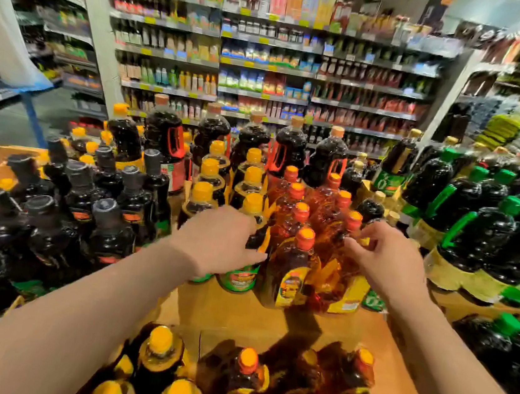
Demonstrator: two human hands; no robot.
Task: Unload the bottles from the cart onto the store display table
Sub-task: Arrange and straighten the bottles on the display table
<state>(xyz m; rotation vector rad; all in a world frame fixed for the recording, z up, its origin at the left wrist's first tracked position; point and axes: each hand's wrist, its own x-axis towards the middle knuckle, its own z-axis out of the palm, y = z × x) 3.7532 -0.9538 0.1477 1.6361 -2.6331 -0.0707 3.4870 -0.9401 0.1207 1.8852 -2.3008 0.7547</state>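
Store shelving (268,67) is filling the background behind a brown display table (238,312) crowded with bottles. Amber orange-capped bottles (296,260) are standing in rows at the table's middle, the front one bearing a yellow label whose writing is too blurred to read. The left hand (217,244) is resting over a dark yellow-capped bottle (250,228) just beside them, fingers curled round its shoulder; its green and red label is unreadable. The right hand (386,255) is hovering at the amber row's right side, fingers loosely bent, holding nothing I can make out. A bare strip of tabletop is lying open between these rows and the near edge, where more yellow- and orange-capped bottles (246,378) are clustering, cart or table I cannot tell. Black-capped dark bottles (87,208) are packing the left edge, green-capped jugs (477,230) the right, and red-handled jugs (173,143) the far edge.
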